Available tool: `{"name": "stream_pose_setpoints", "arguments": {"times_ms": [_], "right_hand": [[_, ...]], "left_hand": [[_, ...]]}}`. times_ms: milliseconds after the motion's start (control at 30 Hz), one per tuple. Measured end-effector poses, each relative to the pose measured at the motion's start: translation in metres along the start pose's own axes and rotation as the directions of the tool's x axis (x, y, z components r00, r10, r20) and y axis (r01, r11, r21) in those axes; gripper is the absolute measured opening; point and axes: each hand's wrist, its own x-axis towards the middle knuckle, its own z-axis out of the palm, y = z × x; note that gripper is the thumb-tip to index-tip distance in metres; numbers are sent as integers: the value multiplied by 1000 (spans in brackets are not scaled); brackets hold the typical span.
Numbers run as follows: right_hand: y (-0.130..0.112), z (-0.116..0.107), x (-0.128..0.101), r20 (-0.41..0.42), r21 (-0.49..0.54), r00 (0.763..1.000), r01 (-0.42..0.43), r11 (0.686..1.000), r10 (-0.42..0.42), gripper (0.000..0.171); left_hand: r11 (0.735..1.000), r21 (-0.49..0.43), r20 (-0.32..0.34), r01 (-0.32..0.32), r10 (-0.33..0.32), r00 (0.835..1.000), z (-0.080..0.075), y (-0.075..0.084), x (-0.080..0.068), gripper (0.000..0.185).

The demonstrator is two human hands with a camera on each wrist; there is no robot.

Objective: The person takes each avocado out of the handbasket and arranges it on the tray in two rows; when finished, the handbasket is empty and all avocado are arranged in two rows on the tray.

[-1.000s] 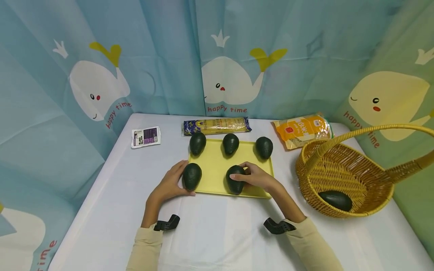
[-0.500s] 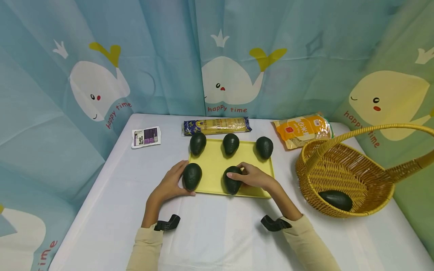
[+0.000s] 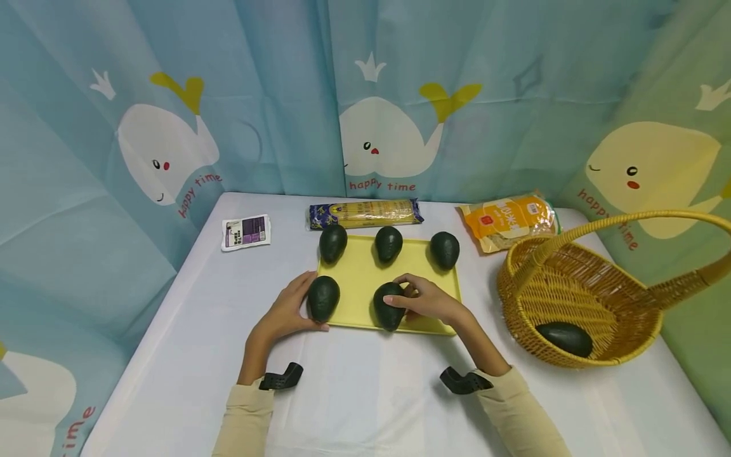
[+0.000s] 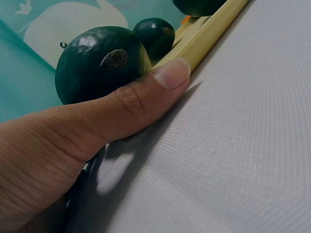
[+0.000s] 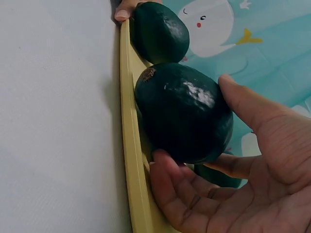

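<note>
A yellow tray (image 3: 360, 279) bears several dark green avocados. My right hand (image 3: 429, 301) holds one avocado (image 3: 388, 316) at the tray's front middle, thumb on top and fingers at its far right side. In the right wrist view that avocado (image 5: 182, 114) sits between thumb and curled fingers, close to the tray's rim. My left hand (image 3: 288, 308) grips the tray's front left corner, its thumb (image 4: 146, 97) along the front rim. The front left avocado (image 3: 323, 298) lies right beside it. Three more avocados, one of them at the middle (image 3: 388, 245), line the tray's back edge.
To the right stands a wicker basket (image 3: 628, 343) with a tall handle and one avocado (image 3: 565, 338) inside. Behind the tray lies a pack of noodles (image 3: 365, 214). An orange bag (image 3: 510, 222) is at the back right, a small white packet (image 3: 246, 232) at the back left.
The avocado in my right hand has shifted slightly left and toward the tray's front edge, the hand moving with it. My left hand has stayed in place.
</note>
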Motion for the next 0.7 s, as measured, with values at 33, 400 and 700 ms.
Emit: {"name": "stream_pose_setpoints", "arguments": {"times_ms": [33,400,700], "right_hand": [[0,0,0,6,-11,1000,1,1000,-1,64],[-1,-6,-2,90,-11,996,12,1000,-11,62],[0,-5,0,74,-26,997,18,1000,-16,62]], "left_hand": [[1000,1,1,-1,1,1000,0,-1,0,118],[1000,19,-3,-23,23,1000,0,-3,2,118],[1000,4,1,-18,18,1000,1,-3,1,118]]}}
